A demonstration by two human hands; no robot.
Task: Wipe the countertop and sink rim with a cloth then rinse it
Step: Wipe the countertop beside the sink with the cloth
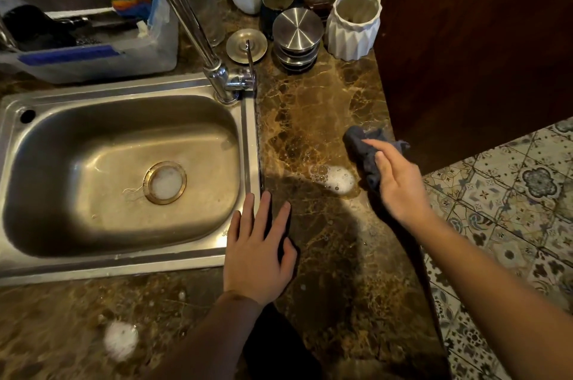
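Now sweep the cloth [367, 152], gripped in the curled fingers of the right hand [398, 186] at the countertop's [325, 107] right edge, left through the foam patch [336, 178]; keep the left hand [259, 251] flat, fingers spread, straddling the sink rim [248, 138].

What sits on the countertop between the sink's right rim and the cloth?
In the head view, a patch of white foam lies on the wet marble countertop, between the sink rim and the dark cloth, close beside the cloth.
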